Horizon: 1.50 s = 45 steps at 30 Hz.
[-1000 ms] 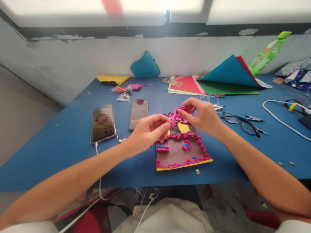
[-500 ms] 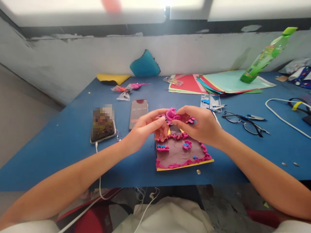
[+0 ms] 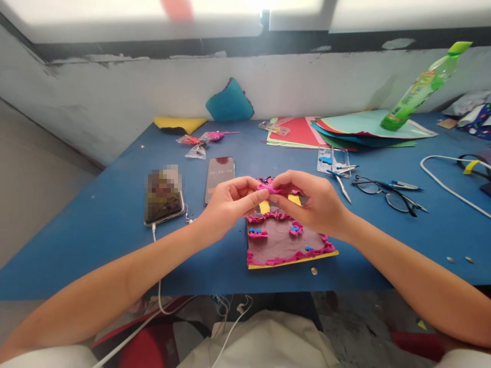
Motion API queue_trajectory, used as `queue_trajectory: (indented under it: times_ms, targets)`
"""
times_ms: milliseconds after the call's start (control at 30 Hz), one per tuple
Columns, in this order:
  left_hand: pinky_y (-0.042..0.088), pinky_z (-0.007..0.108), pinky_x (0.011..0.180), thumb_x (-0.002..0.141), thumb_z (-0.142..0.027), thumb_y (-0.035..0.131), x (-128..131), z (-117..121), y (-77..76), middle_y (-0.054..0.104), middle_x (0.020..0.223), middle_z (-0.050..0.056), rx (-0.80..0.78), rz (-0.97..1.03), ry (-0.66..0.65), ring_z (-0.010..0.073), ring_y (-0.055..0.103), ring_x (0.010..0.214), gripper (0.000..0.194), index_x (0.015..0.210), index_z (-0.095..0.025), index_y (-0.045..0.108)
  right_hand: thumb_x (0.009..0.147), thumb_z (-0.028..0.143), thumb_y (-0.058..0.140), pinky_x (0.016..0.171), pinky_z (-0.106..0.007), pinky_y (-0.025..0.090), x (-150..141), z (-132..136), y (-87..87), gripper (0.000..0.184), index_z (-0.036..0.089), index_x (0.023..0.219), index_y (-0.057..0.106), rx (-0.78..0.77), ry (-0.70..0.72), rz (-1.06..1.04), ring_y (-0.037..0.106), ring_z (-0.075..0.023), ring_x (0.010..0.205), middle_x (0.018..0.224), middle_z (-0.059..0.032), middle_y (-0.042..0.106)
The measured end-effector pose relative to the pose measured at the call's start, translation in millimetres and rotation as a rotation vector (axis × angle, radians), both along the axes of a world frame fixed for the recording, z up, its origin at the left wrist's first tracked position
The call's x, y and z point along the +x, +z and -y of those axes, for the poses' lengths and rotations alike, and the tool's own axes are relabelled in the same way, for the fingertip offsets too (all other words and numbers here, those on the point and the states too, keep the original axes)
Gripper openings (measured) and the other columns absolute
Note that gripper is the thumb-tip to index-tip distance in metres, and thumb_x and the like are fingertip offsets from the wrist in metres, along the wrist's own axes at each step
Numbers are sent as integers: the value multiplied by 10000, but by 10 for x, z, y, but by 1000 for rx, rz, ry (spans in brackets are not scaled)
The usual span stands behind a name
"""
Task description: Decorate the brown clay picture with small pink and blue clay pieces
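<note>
A lump of pink modelling clay (image 3: 268, 189) is pinched between the fingertips of both my hands. My left hand (image 3: 233, 204) grips its left side with thumb and forefinger. From the right, my right hand (image 3: 307, 199) closes thumb and fingers on it. Just beneath lies a board covered in brownish-purple clay (image 3: 276, 243), with a wavy pink clay border and a yellow lower edge. Small pink and blue clay shapes (image 3: 295, 228) sit on its surface. My hands hide part of its upper half, where yellow strips (image 3: 294, 199) show.
Left of the board are a phone showing a timer (image 3: 219, 174) and another phone on a white cable (image 3: 164, 197). Eyeglasses (image 3: 399, 201), a white pen-like tool (image 3: 343, 188) and a clear case (image 3: 325, 160) lie right. Behind are coloured sheets (image 3: 295, 130) and a leaning green bottle (image 3: 425, 87).
The pink clay, which stood up as a curled, rounded piece, now looks flatter and lower between my fingers. My hands have drawn slightly closer together, and more of the yellow strips shows.
</note>
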<state>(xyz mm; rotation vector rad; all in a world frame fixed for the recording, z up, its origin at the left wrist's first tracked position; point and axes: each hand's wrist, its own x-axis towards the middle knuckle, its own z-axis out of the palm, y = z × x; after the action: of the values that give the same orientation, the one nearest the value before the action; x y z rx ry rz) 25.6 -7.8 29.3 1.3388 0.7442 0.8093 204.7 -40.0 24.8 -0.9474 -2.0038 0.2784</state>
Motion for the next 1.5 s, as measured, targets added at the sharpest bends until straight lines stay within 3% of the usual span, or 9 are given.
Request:
queue_trajectory:
  times_ms: [233,367,567,700,867,1033,1200,1367,1500]
  targets:
    - [232,201,422,684,-351,770,-17,-17,18,458,506,-61,40,57,57,43,342,435,252,704,-157,610,819,359,657,537,-222,481,14,-23,65,204,166,800,593,-299,-11,-321,571,-97,597,701,-4,626]
    - [205,202,424,705,-326,748,-23,-26,36,422,472,-67,28,51,69,39,322,424,252,646,-158,568,749,394,719,512,-222,464,101,-113,85,263,163,741,593,-356,-73,-431,544,-89,559,647,15,593]
    - [271,198,435,749,-321,692,-45,-45,41,429,480,-61,-59,47,-11,56,373,439,196,703,-155,599,740,421,716,514,-223,457,206,-199,81,274,175,747,594,-256,-255,-407,567,-105,617,693,8,598]
    - [350,210,453,787,-367,632,-44,-48,24,559,584,-7,-117,48,-97,86,490,495,234,714,-145,610,762,443,696,555,-229,484,166,-162,77,279,185,800,596,-229,-190,-381,599,-126,697,756,-7,625]
    - [389,205,479,730,-336,719,-9,-36,-5,647,655,12,-111,22,-66,119,585,581,274,917,-143,664,837,362,643,615,-243,522,93,-94,60,167,195,844,626,-119,-139,-189,610,-128,708,794,-18,658]
    - [405,200,490,720,-329,751,-1,-41,-38,678,657,22,-106,-10,-30,136,631,607,240,835,-140,656,866,248,615,614,-243,518,67,-67,23,57,205,865,652,54,-160,-29,602,-121,674,788,-22,674]
    - [421,179,507,764,-321,725,-19,-75,-42,706,754,57,-220,48,-20,136,654,676,229,872,-127,669,911,282,532,781,-355,536,34,-65,-70,195,198,1040,652,257,-102,169,633,-201,889,989,-101,689]
    - [373,170,449,711,-388,758,-9,-70,-33,659,724,47,-389,123,-109,118,607,624,292,794,-128,653,956,268,392,930,-435,491,35,-63,-107,369,169,1284,528,225,-34,334,579,-244,1119,1239,-137,620]
    - [345,159,452,698,-374,777,1,-49,-54,581,665,-7,-425,116,-113,67,515,557,291,826,-149,644,971,226,362,958,-404,474,30,-27,-81,419,180,1383,417,168,22,306,534,-216,1210,1283,-114,603]
